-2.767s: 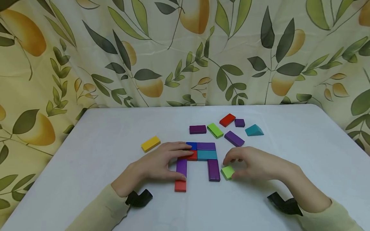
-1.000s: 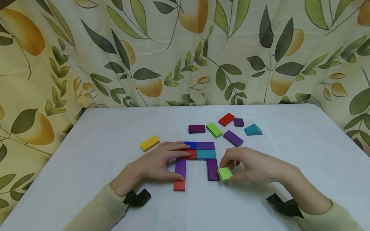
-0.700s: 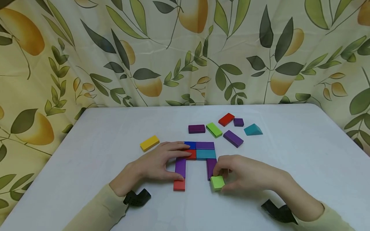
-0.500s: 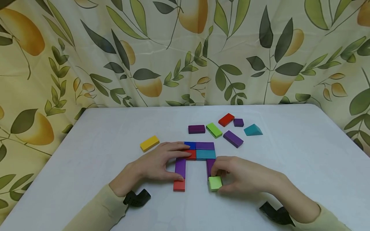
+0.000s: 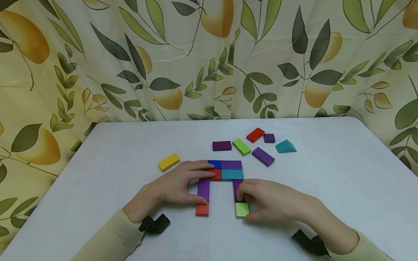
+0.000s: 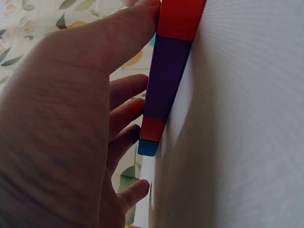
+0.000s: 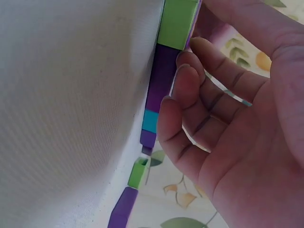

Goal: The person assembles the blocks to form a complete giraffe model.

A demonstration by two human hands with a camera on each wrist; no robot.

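On the white table lies an arch of flat blocks. A blue block (image 5: 214, 164) and a purple block (image 5: 231, 165) form its far row, with a red block (image 5: 216, 175) and a teal block (image 5: 232, 174) below. Its left leg is a purple block (image 5: 204, 190) above a red block (image 5: 202, 209). The left hand (image 5: 177, 185) rests spread over the left side, fingertips on the blue and upper red blocks, thumb at the leg. With thumb and curled index finger, the right hand (image 5: 274, 199) pinches a light green block (image 5: 242, 210) against the near end of the right leg's dark purple block (image 7: 161, 76).
Behind the arch lie a purple block (image 5: 222, 146), a green block (image 5: 241, 147), another purple block (image 5: 263, 157), a red block (image 5: 255, 135), a small purple block (image 5: 269, 138) and a teal wedge (image 5: 285, 146). A yellow block (image 5: 168, 162) sits far left.
The right hand has carried the light green block left and toward the person, from beside the right leg to its near end. The left hand has stayed in place.
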